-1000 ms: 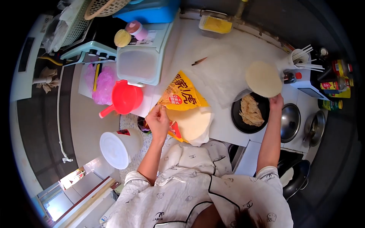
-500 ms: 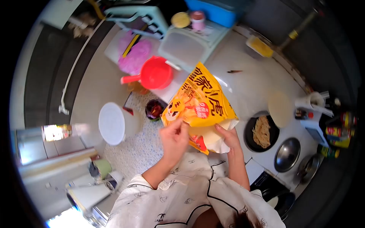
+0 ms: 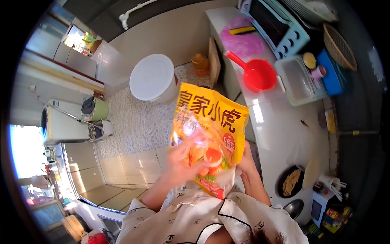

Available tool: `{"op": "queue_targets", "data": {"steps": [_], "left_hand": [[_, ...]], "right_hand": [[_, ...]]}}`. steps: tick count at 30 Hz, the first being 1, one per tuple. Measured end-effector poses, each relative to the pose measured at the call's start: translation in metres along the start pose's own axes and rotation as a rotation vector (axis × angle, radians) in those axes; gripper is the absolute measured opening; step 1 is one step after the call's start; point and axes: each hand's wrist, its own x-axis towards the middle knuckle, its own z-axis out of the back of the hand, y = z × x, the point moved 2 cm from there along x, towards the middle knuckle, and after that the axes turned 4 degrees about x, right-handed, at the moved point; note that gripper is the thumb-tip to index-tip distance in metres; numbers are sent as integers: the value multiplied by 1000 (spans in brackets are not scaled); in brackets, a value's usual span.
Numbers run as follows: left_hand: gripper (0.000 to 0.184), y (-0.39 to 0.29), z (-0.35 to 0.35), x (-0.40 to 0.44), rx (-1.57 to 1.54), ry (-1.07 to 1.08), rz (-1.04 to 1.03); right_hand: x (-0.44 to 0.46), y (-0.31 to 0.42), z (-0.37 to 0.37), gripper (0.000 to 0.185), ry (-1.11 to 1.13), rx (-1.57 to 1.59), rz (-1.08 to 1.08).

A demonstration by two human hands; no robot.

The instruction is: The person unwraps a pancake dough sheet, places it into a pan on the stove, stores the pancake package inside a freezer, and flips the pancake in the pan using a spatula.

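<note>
A yellow plastic food bag (image 3: 213, 122) with dark printed characters and pictures of food hangs in front of my chest, its printed face toward me. My right hand (image 3: 245, 160) grips its lower right edge, with most of the fingers hidden behind it. Across the lower left of the bag's face lies my left hand (image 3: 183, 160), smeared by motion, so its fingers are hard to make out. White material shows beside the bag's lower right edge, near my right wrist.
On the counter (image 3: 276, 138) at right are a red dipper (image 3: 260, 75), a lidded clear container (image 3: 298, 81), a light-blue oven (image 3: 280, 26) and a black pan (image 3: 280, 187) holding shredded pale food (image 3: 291, 182). A white-lidded bucket (image 3: 152, 77) stands on the floor.
The view has swung left, showing more floor. The bag has turned more upright with its face toward me. My left hand has left its pinch at the bag's edge and moved over the front.
</note>
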Motion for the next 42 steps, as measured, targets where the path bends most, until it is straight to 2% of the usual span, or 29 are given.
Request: {"op": "queue_targets", "data": {"steps": [1,3,5,6,7,8,10,11,12,15,18,19,21,22,23,26,28,29,30,31,32,34,35,37,40,42], "left_hand": [[65,21,39,-5,-11,-247,57],[67,69,113,-13,557,-534,130],[64,151,168,-53,-616,-264,587],[61,171,188,-74,-868,-288,533],[59,184,204,-91,-1118,-315,473],[58,192,215,-103,-1146,-331,461],[57,202,236,-122,-1180,-383,440],[52,219,247,-129,-1041,-470,575],[51,228,253,-127,-1049,-481,611],[46,251,268,-97,-1086,-487,687],[44,285,265,-78,-1187,-511,701],[44,313,262,-78,-1254,-517,713],[46,323,251,-55,-1398,-537,772],[48,324,240,-38,-1415,-468,732],[49,324,228,-21,-1430,-394,693],[57,308,180,38,-1585,-169,513],[59,305,145,69,-1779,-83,464],[60,314,124,81,-1799,-121,462],[60,321,106,90,-1819,-157,462],[60,324,92,98,-1826,-180,488],[60,320,81,104,-1827,-190,525],[60,313,69,119,-1820,-220,587],[60,308,65,129,-1812,-237,600],[60,301,60,144,-1810,-276,614],[60,293,53,160,-1788,-339,620],[60,289,54,167,-1776,-376,617]], "right_hand": [[9,1,-26,36,57,32,-43],[35,-14,-68,34,220,156,-128],[67,-33,-123,34,382,-101,-68],[81,-43,-150,33,461,-233,-48],[94,-52,-176,34,466,-269,-142],[105,-62,-202,34,475,-299,-243],[123,-79,-243,35,375,-269,-296],[133,-89,-256,36,420,-404,-252],[140,-97,-265,38,459,-537,-207],[159,-108,-285,46,494,-442,-218],[183,-100,-278,52,245,146,-708],[186,-92,-274,62,296,100,-682],[193,-90,-258,65,402,-203,-452],[199,-83,-251,67,431,-355,-322],[203,-66,-249,72,612,-333,-267],[225,-19,-218,82,623,-239,-339],[263,25,-189,69,656,-359,-289],[292,44,-165,51,516,-473,-103],[324,62,-134,42,298,-637,88],[366,74,-85,44,77,-784,265],[397,98,-37,51,-173,-1153,458],[447,109,63,69,-529,-1571,459],[478,105,122,73,-696,-2040,682],[486,119,167,72,-843,-2247,806],[522,135,227,49,-275,-1883,102],[526,175,212,33,-418,-1345,71]]}}
